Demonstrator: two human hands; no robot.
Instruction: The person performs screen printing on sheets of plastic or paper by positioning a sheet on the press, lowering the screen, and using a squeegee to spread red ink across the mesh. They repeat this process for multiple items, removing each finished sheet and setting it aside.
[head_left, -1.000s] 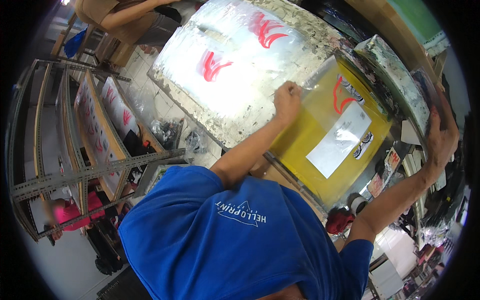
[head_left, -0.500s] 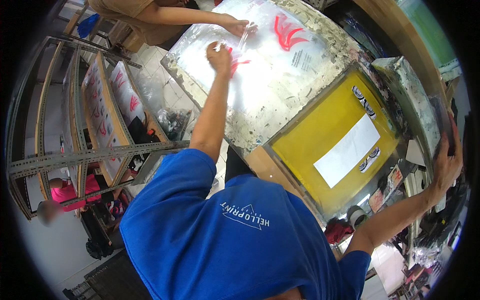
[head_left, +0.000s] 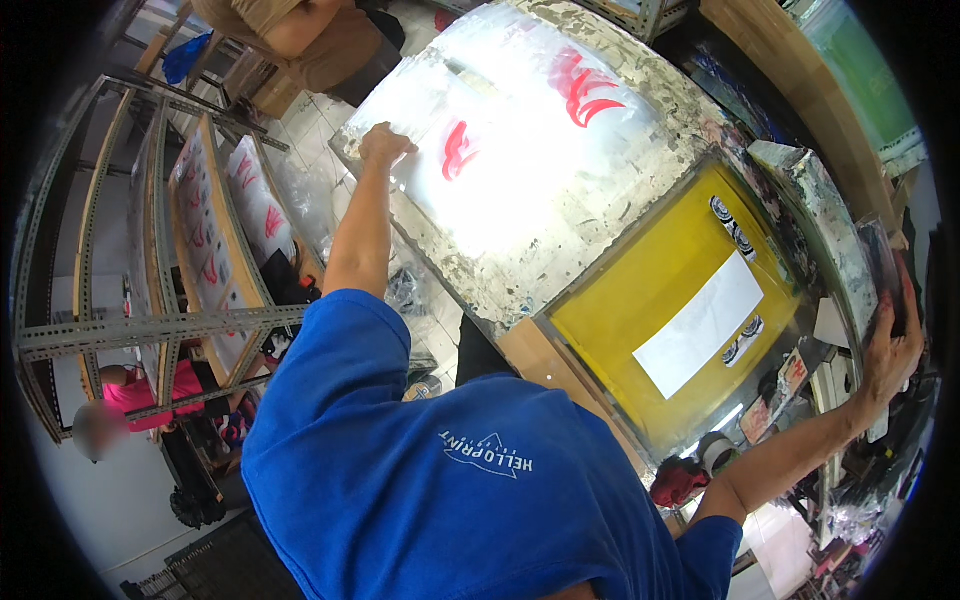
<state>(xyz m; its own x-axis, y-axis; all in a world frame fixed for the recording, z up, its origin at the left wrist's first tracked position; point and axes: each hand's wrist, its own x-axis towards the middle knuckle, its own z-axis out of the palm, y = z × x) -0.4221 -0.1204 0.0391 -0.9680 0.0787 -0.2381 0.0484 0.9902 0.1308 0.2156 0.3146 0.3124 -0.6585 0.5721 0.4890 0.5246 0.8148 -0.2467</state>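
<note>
At the left edge of the worktable, my left hand is closed at the border of a clear plastic sheet with red curved prints on it. Its fingers are bunched together over the sheet's edge. Another red print shows farther right on the plastic. At the far right, my right hand is wrapped round a dark flat piece beside a paint-stained frame. The ends of those fingers are partly hidden. Glare washes out the middle of the plastic.
A yellow printing screen with a white paper strip lies right of the worktable. A metal rack with printed sheets stands left. One person is beyond the table, another in pink behind the rack.
My left hand has moved left, from over the red print to the table's left edge. The other person's hands have drawn away from the plastic. My right hand stays in place.
</note>
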